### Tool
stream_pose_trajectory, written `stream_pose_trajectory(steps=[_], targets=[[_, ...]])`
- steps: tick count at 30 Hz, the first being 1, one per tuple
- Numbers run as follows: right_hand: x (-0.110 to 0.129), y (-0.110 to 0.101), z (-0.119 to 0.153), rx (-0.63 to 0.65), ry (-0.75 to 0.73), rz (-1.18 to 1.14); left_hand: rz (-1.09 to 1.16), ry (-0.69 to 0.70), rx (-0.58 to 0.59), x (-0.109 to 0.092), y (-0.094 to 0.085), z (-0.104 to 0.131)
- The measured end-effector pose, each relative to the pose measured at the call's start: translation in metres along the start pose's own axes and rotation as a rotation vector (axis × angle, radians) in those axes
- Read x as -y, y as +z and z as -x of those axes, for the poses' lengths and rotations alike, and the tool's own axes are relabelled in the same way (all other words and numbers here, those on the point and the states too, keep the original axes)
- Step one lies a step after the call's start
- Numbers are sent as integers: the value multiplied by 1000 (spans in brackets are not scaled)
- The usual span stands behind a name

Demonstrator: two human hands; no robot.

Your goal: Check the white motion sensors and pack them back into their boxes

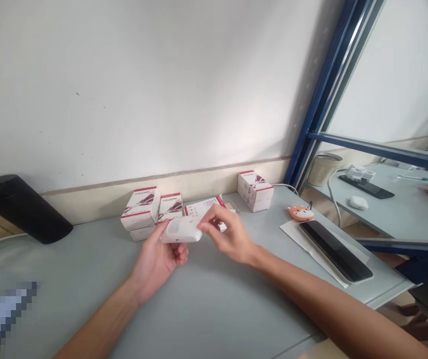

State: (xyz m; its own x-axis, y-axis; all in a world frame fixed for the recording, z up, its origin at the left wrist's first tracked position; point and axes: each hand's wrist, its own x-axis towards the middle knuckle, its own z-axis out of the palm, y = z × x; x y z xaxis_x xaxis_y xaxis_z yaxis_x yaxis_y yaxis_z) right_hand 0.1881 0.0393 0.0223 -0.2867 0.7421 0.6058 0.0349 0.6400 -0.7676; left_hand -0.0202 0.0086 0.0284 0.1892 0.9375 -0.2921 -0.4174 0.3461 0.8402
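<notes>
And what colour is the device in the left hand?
The device is white, seen best in the head view.

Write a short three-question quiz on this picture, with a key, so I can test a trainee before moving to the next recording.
1. True or false: the phone lies on a white sheet.

2. Multiple choice: what colours is the small animal-faced toy near the phone?
A) blue and black
B) orange and white
C) green and yellow

3. Short answer: which hand holds the white device by its left end, as the camera sees it?

Key:
1. True.
2. B.
3. The left hand.
</notes>
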Motion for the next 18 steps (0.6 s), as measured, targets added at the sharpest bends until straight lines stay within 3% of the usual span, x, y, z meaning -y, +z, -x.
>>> stream_pose_trajectory(steps=[4, 7, 10, 13, 15, 18], targets=[[9, 1, 3, 128, -41, 80, 21, -43, 8, -6, -2, 4], [5, 5, 8, 285, -38, 173, -6, 40, -8, -3, -9, 4], [0, 11, 12, 387, -196, 355, -79, 59, 111, 9, -21, 1], [0, 12, 12, 402, -271, 509, -84, 40, 267, 16, -27, -1], [2, 8, 9, 386, -215, 553, -69, 43, 316, 15, -24, -1], [6, -2, 1, 292, -67, 537, -98, 71, 293, 4, -11, 3]])
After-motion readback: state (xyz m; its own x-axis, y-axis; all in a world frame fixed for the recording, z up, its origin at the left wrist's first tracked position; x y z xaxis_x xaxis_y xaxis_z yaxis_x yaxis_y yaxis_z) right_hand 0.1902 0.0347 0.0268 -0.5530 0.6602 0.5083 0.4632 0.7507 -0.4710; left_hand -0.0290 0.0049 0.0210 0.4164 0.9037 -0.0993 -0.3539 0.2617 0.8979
